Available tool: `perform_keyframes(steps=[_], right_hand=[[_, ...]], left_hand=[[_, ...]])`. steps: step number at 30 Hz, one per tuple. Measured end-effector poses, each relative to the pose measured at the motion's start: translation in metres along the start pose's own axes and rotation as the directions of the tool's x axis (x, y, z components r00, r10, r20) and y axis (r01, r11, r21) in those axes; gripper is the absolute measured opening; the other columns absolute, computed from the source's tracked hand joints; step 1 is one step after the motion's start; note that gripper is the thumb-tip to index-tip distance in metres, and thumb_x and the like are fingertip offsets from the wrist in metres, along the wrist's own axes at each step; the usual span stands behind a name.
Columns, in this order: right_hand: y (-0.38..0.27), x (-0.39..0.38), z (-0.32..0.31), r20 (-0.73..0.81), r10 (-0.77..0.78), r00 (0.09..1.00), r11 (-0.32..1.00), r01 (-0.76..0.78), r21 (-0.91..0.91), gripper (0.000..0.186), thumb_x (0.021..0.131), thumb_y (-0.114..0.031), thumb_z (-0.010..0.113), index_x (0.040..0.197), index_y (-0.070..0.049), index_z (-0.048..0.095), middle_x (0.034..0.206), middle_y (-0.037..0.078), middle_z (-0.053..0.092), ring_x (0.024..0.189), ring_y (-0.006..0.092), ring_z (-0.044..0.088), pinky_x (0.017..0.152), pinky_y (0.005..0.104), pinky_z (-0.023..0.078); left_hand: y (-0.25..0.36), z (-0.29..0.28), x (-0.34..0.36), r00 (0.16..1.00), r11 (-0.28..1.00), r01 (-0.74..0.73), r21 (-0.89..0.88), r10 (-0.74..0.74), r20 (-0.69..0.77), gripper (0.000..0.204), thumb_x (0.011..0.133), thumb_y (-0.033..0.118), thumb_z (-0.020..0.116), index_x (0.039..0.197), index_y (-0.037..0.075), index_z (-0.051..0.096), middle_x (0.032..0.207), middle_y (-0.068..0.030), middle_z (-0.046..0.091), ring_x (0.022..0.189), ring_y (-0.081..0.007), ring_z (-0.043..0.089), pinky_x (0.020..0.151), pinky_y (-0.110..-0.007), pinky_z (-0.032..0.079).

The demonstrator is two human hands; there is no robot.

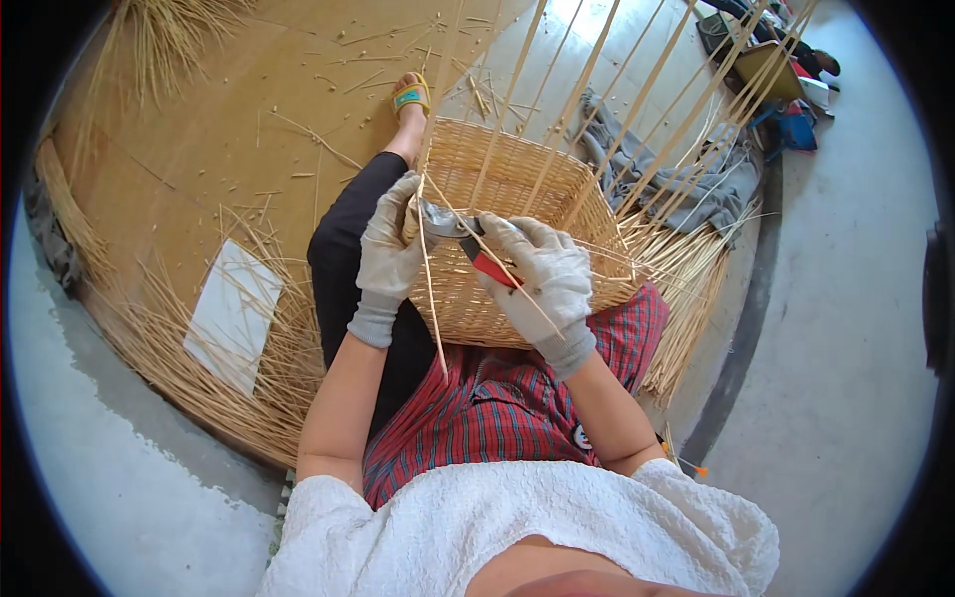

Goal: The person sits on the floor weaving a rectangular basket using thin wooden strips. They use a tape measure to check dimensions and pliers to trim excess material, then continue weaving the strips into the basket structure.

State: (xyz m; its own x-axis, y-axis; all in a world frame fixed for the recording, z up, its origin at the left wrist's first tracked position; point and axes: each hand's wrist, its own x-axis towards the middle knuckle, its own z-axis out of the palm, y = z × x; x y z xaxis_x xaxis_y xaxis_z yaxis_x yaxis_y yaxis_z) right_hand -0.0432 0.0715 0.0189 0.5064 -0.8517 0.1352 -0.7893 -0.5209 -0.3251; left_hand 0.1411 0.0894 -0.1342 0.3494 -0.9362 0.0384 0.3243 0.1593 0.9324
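A woven wicker basket point(527, 164) rests tilted on my lap, with tall uncut cane stakes point(580, 90) rising from its far sides. My left hand point(390, 244), in a pale work glove, is closed round the basket's near left corner, where loose cane strands point(430, 289) stick out. In my gloved right hand point(547, 274) is a pair of pruning shears point(487, 264) with a red handle. Their metal jaws lie at the same corner, close to my left fingers and the strands. Whether the blades are closed on a strand is hard to make out.
Cane bundles lie on the floor at the left point(229, 418), the upper left point(159, 40) and the right point(691, 298). A white board point(234, 316) lies among the left canes. Behind the basket is a grey cloth point(686, 179). Short offcuts litter the brown floor sheet point(269, 129).
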Motion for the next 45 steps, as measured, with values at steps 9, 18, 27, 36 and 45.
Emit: perform_keyframes(steps=[9,18,27,36,45], right_hand=[[0.005,0.0,0.006,-0.009,0.001,1.0,0.995,0.0,0.103,0.062,0.071,-0.025,0.087,0.13,-0.024,0.069,0.102,0.006,0.071,0.093,0.0277,0.069,0.081,0.037,0.056],[0.008,0.059,-0.096,0.048,-0.274,0.96,0.854,0.266,-0.446,0.056,0.074,-0.025,0.083,0.128,-0.028,0.068,0.107,-0.001,0.067,0.1,0.02,0.065,0.085,0.0362,0.05],[-0.018,0.117,-0.059,0.463,-0.409,0.786,0.475,0.617,-0.628,0.026,0.093,-0.023,0.063,0.119,-0.024,0.066,0.107,-0.002,0.063,0.108,0.0159,0.061,0.089,0.0333,0.047],[-0.017,0.119,-0.054,0.498,-0.291,0.817,0.6,0.561,-0.57,0.023,0.092,-0.023,0.065,0.114,-0.018,0.068,0.095,0.004,0.066,0.094,0.0238,0.069,0.076,0.0395,0.054],[0.017,0.058,-0.037,0.235,-0.168,0.957,0.961,0.105,0.257,0.027,0.086,-0.016,0.069,0.112,-0.009,0.063,0.095,0.018,0.068,0.09,0.0367,0.069,0.075,0.0455,0.055]], left_hand=[[0.011,0.005,-0.001,0.999,0.999,-0.04,0.03,0.039,0.01,0.069,0.085,0.011,0.084,0.143,-0.003,0.048,0.147,-0.0153,0.05,0.137,-0.0227,0.048,0.115,-0.035,0.039],[0.022,-0.002,0.007,0.984,0.925,-0.175,0.337,0.15,0.099,0.055,0.08,0.019,0.088,0.127,0.005,0.063,0.142,-0.0171,0.053,0.136,-0.0279,0.05,0.112,-0.038,0.041],[0.018,0.008,-0.004,0.935,0.823,-0.301,0.481,0.354,-0.02,0.05,0.077,0.019,0.09,0.118,0.003,0.065,0.121,-0.0114,0.056,0.116,-0.0236,0.057,0.1,-0.035,0.05],[0.011,0.011,-0.007,0.968,0.955,-0.186,0.232,0.218,-0.121,0.052,0.077,0.014,0.089,0.12,0.001,0.062,0.117,-0.01,0.06,0.107,-0.0202,0.063,0.097,-0.033,0.053],[0.051,-0.007,0.0,0.979,0.915,-0.206,0.347,0.191,0.077,0.039,0.082,0.008,0.085,0.114,0.002,0.065,0.117,-0.0081,0.068,0.103,-0.0162,0.066,0.095,-0.031,0.054]])
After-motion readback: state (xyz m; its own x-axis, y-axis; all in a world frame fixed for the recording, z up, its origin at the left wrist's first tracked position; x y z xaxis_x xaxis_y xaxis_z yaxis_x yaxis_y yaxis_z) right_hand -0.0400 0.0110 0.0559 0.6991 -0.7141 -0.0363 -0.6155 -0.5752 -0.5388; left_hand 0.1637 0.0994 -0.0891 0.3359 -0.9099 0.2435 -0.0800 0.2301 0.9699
